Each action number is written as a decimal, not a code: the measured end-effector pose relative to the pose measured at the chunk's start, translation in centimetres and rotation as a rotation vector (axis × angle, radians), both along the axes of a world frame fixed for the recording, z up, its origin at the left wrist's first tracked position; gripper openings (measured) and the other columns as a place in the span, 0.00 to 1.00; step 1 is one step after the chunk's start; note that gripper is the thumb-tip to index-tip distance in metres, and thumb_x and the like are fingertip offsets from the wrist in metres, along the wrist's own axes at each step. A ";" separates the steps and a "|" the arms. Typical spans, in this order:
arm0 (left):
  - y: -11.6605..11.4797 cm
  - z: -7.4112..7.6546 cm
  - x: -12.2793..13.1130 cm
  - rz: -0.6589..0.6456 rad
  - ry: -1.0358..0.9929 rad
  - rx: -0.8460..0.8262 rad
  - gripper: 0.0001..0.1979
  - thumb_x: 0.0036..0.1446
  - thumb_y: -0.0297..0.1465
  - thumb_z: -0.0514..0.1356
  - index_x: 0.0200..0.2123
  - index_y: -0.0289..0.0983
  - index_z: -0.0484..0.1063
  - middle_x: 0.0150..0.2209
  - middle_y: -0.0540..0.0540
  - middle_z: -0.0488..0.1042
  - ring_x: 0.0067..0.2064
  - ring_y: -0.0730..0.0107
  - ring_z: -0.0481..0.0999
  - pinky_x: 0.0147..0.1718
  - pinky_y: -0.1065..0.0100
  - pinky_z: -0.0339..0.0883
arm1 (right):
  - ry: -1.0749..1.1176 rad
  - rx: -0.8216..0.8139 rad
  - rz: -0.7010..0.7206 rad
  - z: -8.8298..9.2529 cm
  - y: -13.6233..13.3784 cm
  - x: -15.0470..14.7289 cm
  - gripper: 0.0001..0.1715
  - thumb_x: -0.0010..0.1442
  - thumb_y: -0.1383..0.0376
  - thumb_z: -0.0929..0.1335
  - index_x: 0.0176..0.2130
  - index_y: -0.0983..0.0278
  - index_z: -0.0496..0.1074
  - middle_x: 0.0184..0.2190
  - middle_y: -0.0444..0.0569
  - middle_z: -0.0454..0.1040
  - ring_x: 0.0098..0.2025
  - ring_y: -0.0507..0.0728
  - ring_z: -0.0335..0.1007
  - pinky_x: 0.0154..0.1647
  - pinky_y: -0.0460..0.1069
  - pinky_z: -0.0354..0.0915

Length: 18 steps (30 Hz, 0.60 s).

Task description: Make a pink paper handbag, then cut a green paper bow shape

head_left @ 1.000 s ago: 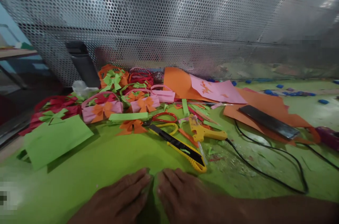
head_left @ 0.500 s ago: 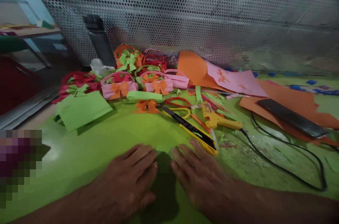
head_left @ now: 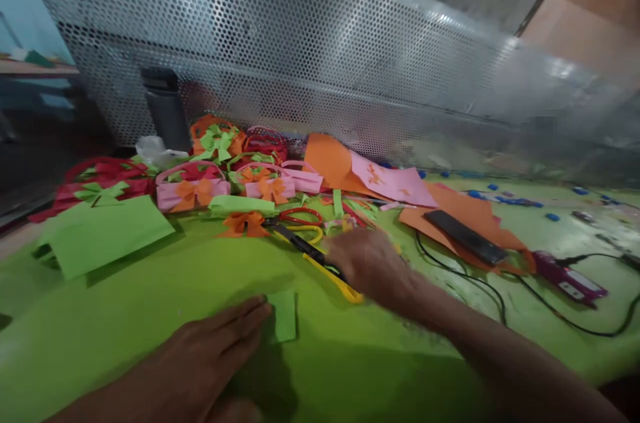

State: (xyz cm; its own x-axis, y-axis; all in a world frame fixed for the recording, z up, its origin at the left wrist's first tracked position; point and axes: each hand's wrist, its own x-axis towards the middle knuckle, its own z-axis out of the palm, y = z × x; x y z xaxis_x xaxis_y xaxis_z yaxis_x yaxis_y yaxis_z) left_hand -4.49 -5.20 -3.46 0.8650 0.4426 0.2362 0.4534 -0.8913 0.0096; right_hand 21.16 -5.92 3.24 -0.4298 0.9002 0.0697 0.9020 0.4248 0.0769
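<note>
My left hand (head_left: 210,356) lies flat on the green table, fingers stretched, its fingertips at the edge of a small folded green paper piece (head_left: 284,315). My right hand (head_left: 367,263) is stretched forward and rests over the yellow-and-black utility knife (head_left: 327,270); motion blur hides its fingers. Just behind it lie red-handled scissors (head_left: 300,216) and a yellow glue gun, mostly covered by the hand.
Pink, red and orange paper baskets with bows (head_left: 193,190) crowd the back left, beside a green folded sheet (head_left: 107,236). Orange and pink sheets (head_left: 395,183), a black phone (head_left: 465,236), black cables (head_left: 500,290) and a magenta device (head_left: 567,276) lie right. A perforated metal screen (head_left: 310,56) stands behind.
My right hand left the small green paper and reached forward to the utility knife. My left hand stayed by the paper, which now shows uncovered. The camera shifted.
</note>
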 end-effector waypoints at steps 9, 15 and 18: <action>1.7 -1.1 0.2 0.032 -0.227 0.288 0.16 0.58 0.39 0.50 0.42 0.39 0.72 0.46 0.45 0.75 0.45 0.65 0.74 0.41 0.69 0.71 | -0.127 -0.097 -0.655 1.4 7.5 10.5 0.17 0.61 0.62 0.64 0.49 0.65 0.65 0.48 0.51 0.67 0.43 0.58 0.68 0.41 0.57 0.67; 2.7 -1.9 0.7 -0.006 -0.398 0.275 0.09 0.59 0.36 0.52 0.35 0.43 0.71 0.40 0.52 0.77 0.44 0.71 0.74 0.45 0.74 0.67 | -0.090 -0.198 -0.661 -1.0 8.2 11.2 0.17 0.61 0.62 0.64 0.49 0.65 0.65 0.48 0.51 0.67 0.44 0.58 0.68 0.41 0.57 0.67; 3.1 -1.6 1.0 -0.032 -0.426 0.253 0.11 0.59 0.36 0.52 0.30 0.42 0.72 0.38 0.52 0.78 0.44 0.72 0.74 0.47 0.74 0.66 | -0.046 -0.235 -0.647 -1.6 8.6 11.3 0.17 0.61 0.62 0.64 0.49 0.65 0.65 0.48 0.51 0.67 0.44 0.58 0.68 0.41 0.57 0.67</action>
State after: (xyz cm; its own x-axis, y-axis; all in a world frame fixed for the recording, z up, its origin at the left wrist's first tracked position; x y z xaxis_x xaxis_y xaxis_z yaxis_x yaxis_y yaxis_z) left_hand -3.51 -2.10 -5.01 0.6802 0.3003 0.6687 0.4287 -0.9030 -0.0305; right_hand 32.47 2.67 1.62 0.2007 0.9658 -0.1639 0.9779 -0.1874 0.0931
